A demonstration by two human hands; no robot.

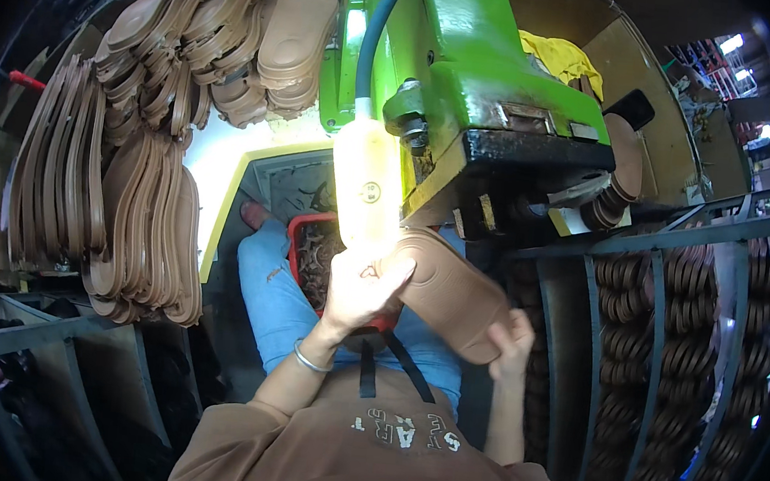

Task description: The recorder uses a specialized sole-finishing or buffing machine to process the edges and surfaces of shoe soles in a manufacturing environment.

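A brown shoe sole (455, 294) slants across in front of me, its left end higher than its right, close under the green machine's head. My left hand (361, 286) grips the left end, thumb pressed on the upper face; a bracelet circles that wrist. At the lower right end, my right hand (511, 345) is closed on the sole's edge, slightly smeared by motion. Just above my left hand glows a bright tube lamp (367, 184). The sole's underside is out of sight.
The green machine (507, 95) stands ahead. Stacked brown soles (149, 220) fill the left side. Between my legs sits a red bin (298, 233) holding brown scraps. A metal rack (669, 238) with many soles is at right, near a yellow cloth (566, 57) and a black phone-like object (633, 108).
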